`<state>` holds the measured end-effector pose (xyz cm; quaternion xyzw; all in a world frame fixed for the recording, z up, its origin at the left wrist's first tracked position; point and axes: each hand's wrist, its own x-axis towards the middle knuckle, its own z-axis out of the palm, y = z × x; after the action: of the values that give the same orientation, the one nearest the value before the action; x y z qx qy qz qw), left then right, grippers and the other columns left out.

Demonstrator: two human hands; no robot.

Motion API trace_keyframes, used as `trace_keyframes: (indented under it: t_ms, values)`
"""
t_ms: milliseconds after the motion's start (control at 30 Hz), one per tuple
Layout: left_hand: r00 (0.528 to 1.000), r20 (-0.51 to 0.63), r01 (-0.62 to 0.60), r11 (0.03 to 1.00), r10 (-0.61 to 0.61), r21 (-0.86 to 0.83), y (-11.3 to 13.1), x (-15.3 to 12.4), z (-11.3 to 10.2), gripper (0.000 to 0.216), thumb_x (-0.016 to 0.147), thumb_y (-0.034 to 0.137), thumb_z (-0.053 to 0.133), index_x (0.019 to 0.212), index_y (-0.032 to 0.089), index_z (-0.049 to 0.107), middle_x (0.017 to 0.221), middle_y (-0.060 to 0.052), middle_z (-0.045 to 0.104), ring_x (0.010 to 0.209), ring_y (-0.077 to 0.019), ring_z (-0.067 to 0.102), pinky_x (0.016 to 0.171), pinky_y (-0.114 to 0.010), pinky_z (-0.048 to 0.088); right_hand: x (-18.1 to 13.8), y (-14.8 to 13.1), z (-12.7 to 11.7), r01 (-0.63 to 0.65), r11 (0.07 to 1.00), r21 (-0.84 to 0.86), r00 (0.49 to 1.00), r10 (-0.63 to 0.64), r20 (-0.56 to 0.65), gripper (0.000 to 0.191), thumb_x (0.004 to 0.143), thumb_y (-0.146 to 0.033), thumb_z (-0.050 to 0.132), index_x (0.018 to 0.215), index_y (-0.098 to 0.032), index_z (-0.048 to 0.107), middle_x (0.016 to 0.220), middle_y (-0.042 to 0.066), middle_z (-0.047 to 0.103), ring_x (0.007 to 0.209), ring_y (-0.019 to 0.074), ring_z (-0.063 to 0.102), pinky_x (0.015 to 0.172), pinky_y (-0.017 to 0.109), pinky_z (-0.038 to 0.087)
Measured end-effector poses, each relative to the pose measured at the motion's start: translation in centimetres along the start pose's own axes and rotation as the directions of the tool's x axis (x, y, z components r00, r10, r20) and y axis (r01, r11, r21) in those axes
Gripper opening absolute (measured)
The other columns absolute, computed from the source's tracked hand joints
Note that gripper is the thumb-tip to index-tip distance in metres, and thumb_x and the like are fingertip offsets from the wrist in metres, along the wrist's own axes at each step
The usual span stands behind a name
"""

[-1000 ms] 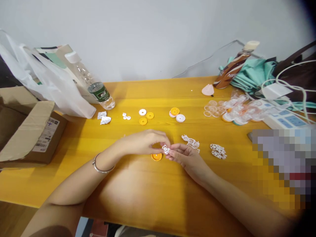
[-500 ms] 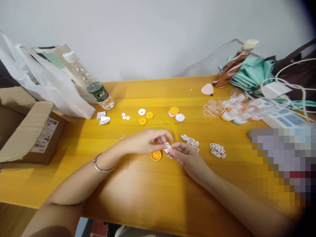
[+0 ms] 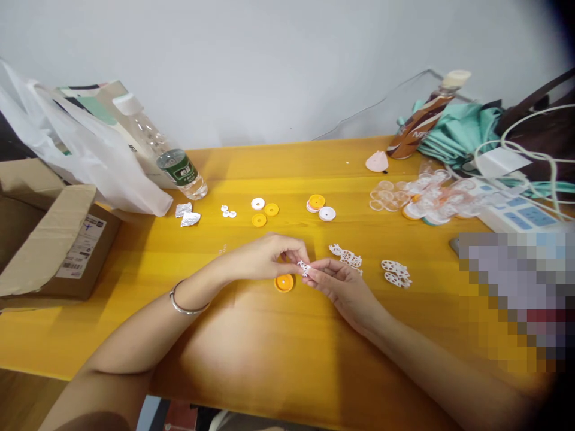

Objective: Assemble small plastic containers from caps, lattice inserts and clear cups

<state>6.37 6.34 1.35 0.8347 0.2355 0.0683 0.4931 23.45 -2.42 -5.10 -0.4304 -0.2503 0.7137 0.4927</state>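
Between my two hands is a small white perforated plastic piece (image 3: 303,269). My left hand (image 3: 283,254) pinches its left side between thumb and fingers. The fingers of my right hand (image 3: 335,280) are closed on its right side. Just below my left fingers an orange round cap (image 3: 284,282) lies on the table, its upper edge partly hidden by that hand. Right of my hands lie a cluster of white openwork pieces (image 3: 350,257) and a second group of white openwork pieces (image 3: 396,273).
Farther back are yellow and white discs (image 3: 271,209), stacked round caps (image 3: 317,202), small white parts (image 3: 229,211) and foil pieces (image 3: 190,219). A water bottle (image 3: 179,169) and cardboard box (image 3: 85,257) stand left. Clear plastic covers (image 3: 431,191) and a power strip (image 3: 521,209) lie right.
My left fingers have come down and closed onto the white piece, which has turned a little between my hands. My right hand has hardly moved.
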Motion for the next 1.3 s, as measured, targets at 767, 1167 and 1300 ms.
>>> trace_keyframes:
  t_ms: [767,1167,1300]
  values:
    - [0.991,-0.127,-0.046,0.999,0.049,0.026,0.2,0.2,0.7,0.012,0.08,0.016,0.056,0.091,0.014,0.061,0.086,-0.005,0.065,0.08,-0.0112,0.059,0.077,-0.026,0.048,0.0,0.5,0.1,0.12,0.993,-0.006,0.993,-0.12,-0.013,0.012,0.068,-0.029,0.073,0.075,-0.023,0.066,0.076,-0.002,0.069,0.071,0.0099,0.062,0.076,0.025,0.047]
    - [0.966,-0.176,-0.159,0.973,0.188,0.166,-1.0,1.6,-1.0,0.027,0.086,0.014,0.045,0.111,0.021,0.055,0.115,-0.006,0.057,0.107,-0.015,0.052,0.092,-0.032,0.042,-1.5,0.6,1.1,0.316,0.925,-0.212,0.948,-0.303,0.091,0.013,0.07,-0.028,0.07,0.079,-0.024,0.062,0.07,-0.001,0.066,0.065,0.0135,0.062,0.068,0.03,0.051]
    - [0.969,-0.049,-0.218,0.928,0.244,0.301,-1.9,4.8,0.6,0.026,0.087,0.02,0.047,0.11,0.015,0.057,0.108,-0.01,0.059,0.098,-0.0153,0.055,0.089,-0.03,0.043,-2.1,1.2,1.5,0.372,0.879,-0.296,0.926,-0.333,0.177,0.013,0.068,-0.024,0.071,0.079,-0.026,0.064,0.076,0.0,0.066,0.072,0.0143,0.063,0.073,0.03,0.051]
